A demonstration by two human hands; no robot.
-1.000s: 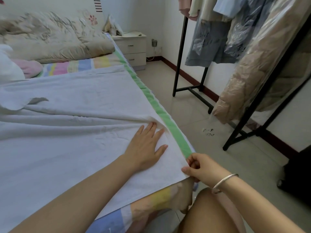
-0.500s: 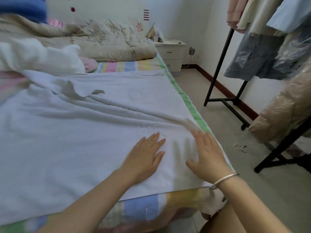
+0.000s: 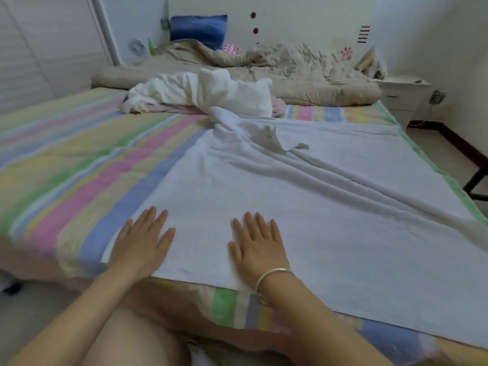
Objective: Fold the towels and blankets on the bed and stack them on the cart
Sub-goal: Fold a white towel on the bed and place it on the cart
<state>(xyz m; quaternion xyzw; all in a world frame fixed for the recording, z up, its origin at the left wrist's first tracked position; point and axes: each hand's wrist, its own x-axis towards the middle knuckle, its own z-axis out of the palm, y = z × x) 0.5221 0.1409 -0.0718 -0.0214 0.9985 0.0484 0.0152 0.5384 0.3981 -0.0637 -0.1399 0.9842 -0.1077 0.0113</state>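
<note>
A large white towel [image 3: 303, 196] lies spread over the striped bed [image 3: 79, 159], with long creases running toward its far left corner. My left hand [image 3: 142, 241] presses flat on the towel's near left corner, fingers straight. My right hand [image 3: 257, 247], a silver bangle on its wrist, lies flat on the towel a little to the right, near the bed's front edge. A crumpled white towel [image 3: 208, 93] is heaped further back on the bed, over something pink. No cart is in view.
A beige quilt [image 3: 277, 67] and a blue pillow [image 3: 198, 30] fill the head of the bed. A white nightstand [image 3: 404, 96] stands at the far right. A black rack foot [image 3: 475, 183] shows at the right edge. A white wardrobe [image 3: 39, 48] lines the left.
My right hand let go of the towel's edge and went flat on it. Both hands slid left along the front edge toward the left corner, and my view swung left.
</note>
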